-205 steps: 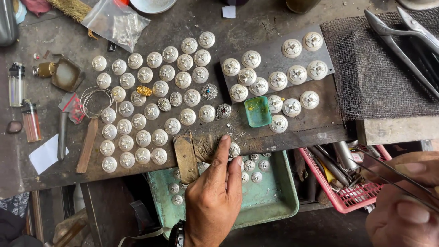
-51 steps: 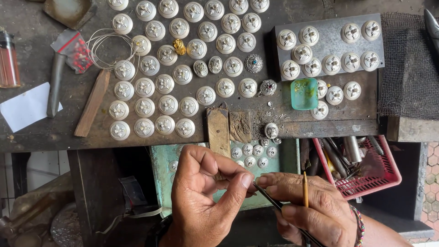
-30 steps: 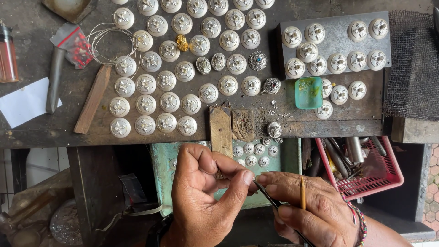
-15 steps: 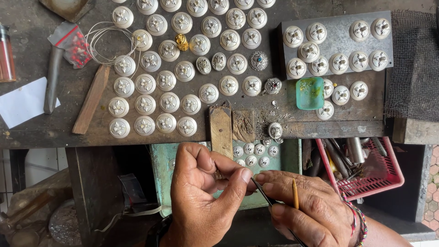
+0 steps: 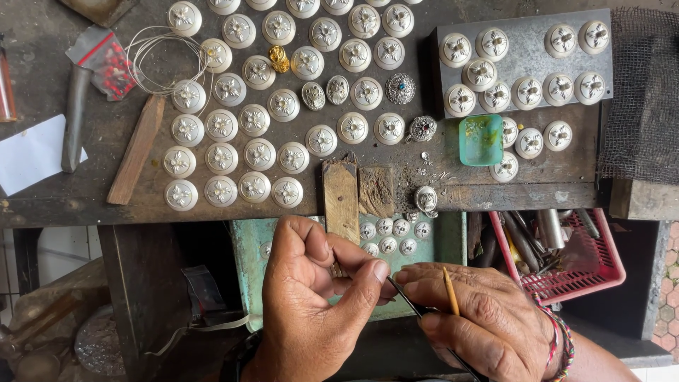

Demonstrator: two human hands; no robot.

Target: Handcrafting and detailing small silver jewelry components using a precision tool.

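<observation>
Worn wooden bench (image 5: 85, 205) carries rows of white discs (image 5: 254, 154).

Nearly seven seconds back, the left hand (image 5: 311, 311) reached alone into the shallow green metal tray (image 5: 244, 262) of small round white pieces, and the right hand (image 5: 481, 325) lay far off to the right by the red plastic basket (image 5: 601, 262); now both hands meet, left fingers (image 5: 368, 279) pinched just beside the right hand's thin dark tweezers (image 5: 414, 304); the slim yellow stick (image 5: 450, 301) in the right hand has tilted slightly over the last second; the view has drifted down the bench (image 5: 71, 205).
</observation>
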